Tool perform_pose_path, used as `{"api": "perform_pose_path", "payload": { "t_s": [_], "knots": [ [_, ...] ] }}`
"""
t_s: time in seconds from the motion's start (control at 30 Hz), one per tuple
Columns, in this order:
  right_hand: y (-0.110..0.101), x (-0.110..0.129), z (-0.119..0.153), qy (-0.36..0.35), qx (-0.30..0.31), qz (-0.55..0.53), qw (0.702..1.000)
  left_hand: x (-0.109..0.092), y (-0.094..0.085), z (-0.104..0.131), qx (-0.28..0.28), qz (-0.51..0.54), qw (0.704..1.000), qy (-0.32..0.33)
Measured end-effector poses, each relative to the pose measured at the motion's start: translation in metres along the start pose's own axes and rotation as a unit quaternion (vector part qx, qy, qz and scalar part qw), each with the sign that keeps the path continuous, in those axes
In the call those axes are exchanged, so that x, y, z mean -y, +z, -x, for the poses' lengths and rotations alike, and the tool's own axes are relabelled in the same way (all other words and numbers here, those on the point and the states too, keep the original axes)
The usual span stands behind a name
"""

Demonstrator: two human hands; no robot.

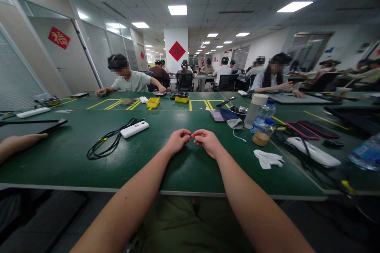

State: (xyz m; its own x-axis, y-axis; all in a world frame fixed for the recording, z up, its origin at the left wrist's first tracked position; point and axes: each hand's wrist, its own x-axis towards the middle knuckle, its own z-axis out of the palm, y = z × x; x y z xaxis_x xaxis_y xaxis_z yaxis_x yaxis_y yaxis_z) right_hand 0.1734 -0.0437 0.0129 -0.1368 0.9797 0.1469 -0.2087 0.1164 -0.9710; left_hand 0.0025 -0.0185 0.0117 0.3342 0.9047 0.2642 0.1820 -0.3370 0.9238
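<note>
Just above the green table (148,166), my left hand (179,141) and my right hand (208,142) meet fingertip to fingertip. Both are closed in a pinch. Between them is a small red-orange piece (194,135), too small and too covered by the fingers for its kind to show. More of its colour shows at the right fingertips; a reddish bit touches the left ones. Left of my hands lies a white power bank (134,129) beside a looped black cable (102,148).
To the right stand a grey-white tumbler (254,111), plastic bottles (263,132) and a metal bowl (239,110); a crumpled white cloth (268,159) lies nearer. Yellow trays (153,103) sit farther back. Another person's hand (22,144) is at the left edge; people (127,77) sit opposite.
</note>
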Motion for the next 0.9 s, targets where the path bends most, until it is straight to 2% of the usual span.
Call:
{"api": "perform_pose_path", "payload": {
  "t_s": [0.2,0.9],
  "knots": [
    [-0.0027,-0.0035,-0.0039,-0.014,-0.03,0.004,0.999,0.0071,0.0013,-0.0024,-0.011,0.054,0.998,-0.003],
    [-0.0003,-0.0012,-0.0016,0.001,-0.013,0.043,0.999,0.0065,0.0005,-0.0012,0.007,0.082,0.997,-0.004]
  ]
}}
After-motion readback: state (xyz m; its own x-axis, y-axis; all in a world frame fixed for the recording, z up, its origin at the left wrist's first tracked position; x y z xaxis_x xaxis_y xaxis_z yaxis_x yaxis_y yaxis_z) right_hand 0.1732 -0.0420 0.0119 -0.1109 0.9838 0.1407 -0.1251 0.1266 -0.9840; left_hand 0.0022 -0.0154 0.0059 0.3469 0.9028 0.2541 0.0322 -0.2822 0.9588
